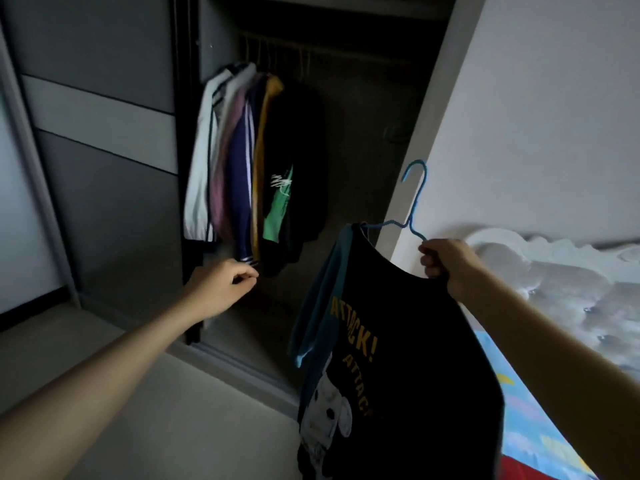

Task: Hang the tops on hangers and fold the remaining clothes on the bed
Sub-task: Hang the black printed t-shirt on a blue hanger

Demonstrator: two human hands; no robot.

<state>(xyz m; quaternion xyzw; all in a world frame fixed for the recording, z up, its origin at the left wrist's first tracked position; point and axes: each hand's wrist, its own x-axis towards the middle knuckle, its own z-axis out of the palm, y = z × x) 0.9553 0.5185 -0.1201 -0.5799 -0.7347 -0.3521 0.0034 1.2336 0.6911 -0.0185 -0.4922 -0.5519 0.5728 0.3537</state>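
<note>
My right hand [446, 263] grips a blue wire hanger [414, 202] at its shoulder, together with the neckline of a black T-shirt [398, 358] that hangs from it. The shirt has teal sleeves, yellow lettering and a white cartoon figure. The hanger's hook points up, in front of the wardrobe's right edge. My left hand [225, 280] reaches toward the wardrobe with its fingers loosely curled and holds nothing; its fingertips are just below the hem of the hung tops [256, 161]. Those tops, white, pink, navy, mustard and black, hang together on the rail [294, 46].
The open wardrobe [363, 133] is dark, with free rail space to the right of the hung tops. A grey sliding door [97, 133] stands at the left. The bed [561, 323] with a white padded headboard and colourful sheet lies at the right.
</note>
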